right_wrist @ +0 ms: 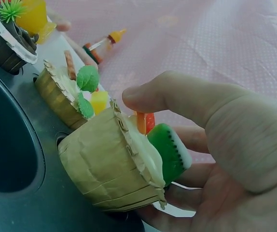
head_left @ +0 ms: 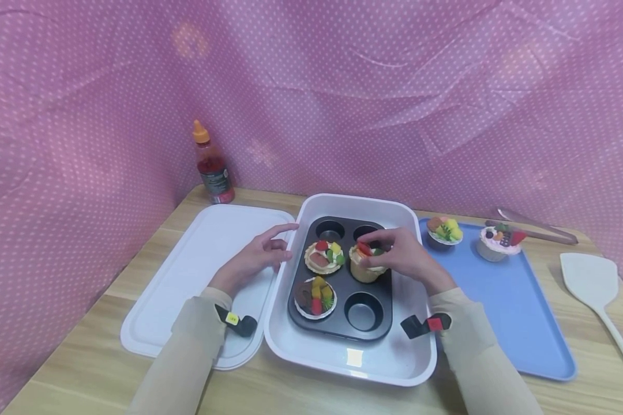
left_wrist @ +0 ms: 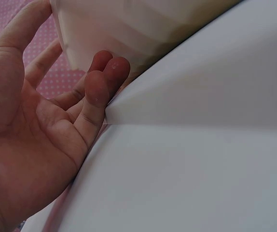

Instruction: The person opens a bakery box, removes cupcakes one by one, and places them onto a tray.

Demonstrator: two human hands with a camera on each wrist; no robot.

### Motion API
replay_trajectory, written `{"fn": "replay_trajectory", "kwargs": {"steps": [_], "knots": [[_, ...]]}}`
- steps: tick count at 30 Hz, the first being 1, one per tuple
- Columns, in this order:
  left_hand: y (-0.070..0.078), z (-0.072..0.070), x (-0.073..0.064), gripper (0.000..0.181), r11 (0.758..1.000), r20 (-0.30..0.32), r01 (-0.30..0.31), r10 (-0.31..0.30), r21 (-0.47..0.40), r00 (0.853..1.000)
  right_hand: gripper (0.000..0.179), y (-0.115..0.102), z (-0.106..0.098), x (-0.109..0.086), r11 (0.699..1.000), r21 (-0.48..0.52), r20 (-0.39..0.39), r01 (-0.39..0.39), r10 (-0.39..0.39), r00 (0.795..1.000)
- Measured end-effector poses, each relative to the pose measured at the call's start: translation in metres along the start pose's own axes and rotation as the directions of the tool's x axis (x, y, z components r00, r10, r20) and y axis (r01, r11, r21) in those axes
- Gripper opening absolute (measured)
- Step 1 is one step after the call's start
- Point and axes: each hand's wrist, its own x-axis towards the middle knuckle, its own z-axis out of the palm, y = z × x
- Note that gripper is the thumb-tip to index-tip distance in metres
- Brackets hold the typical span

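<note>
My right hand (head_left: 402,253) holds a fruit-topped cupcake (head_left: 365,271) at its rim, over the right middle cup of a dark muffin tin (head_left: 341,329). In the right wrist view the cupcake (right_wrist: 112,166) has a tan paper case and a green kiwi piece; thumb and fingers are on either side of its top. Two other fruit-topped cupcakes, one in a tan case (head_left: 319,266) and one in a white-edged case (head_left: 311,308), sit in the tin's left column. My left hand (head_left: 254,259), fingers loosely bent, is at the left rim of the white tub (head_left: 353,369) holding the tin.
A white lid-like board (head_left: 187,288) lies left of the tub. On the right, a blue tray (head_left: 503,311) bears two cupcakes, one yellow-topped (head_left: 445,232) and one pink-topped (head_left: 498,242). Tongs (head_left: 535,225), a pale spatula (head_left: 592,279) and a sauce bottle (head_left: 214,170) stand or lie around.
</note>
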Motion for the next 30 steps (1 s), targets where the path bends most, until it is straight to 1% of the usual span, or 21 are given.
{"fn": "replay_trajectory", "kwargs": {"steps": [7, 13, 18, 24, 30], "knots": [[0.000, 0.001, 0.000, 0.067, 1.000, 0.000, 0.003, -0.003, 0.000, 1.000, 0.052, -0.001, -0.002, -0.001, 1.000, 0.009, -0.002, -0.008, 0.008, 1.000], [0.001, 0.001, -0.001, 0.066, 1.000, 0.000, 0.005, -0.005, 0.010, 1.000, 0.053, -0.007, -0.006, -0.002, 0.999, 0.028, -0.010, -0.025, 0.026, 1.000], [0.001, 0.001, -0.001, 0.066, 1.000, 0.002, -0.004, 0.004, 0.017, 1.000, 0.052, -0.014, -0.009, -0.005, 1.000, 0.012, -0.024, -0.009, 0.010, 1.000], [0.001, 0.001, -0.002, 0.066, 1.000, -0.003, 0.003, -0.003, 0.019, 1.000, 0.051, -0.022, -0.014, -0.010, 1.000, -0.002, -0.035, 0.007, -0.007, 0.999], [0.000, 0.000, -0.002, 0.067, 1.000, 0.003, -0.003, 0.003, 0.022, 1.000, 0.052, -0.030, -0.022, -0.018, 0.999, -0.048, -0.060, 0.018, -0.021, 0.998]]}}
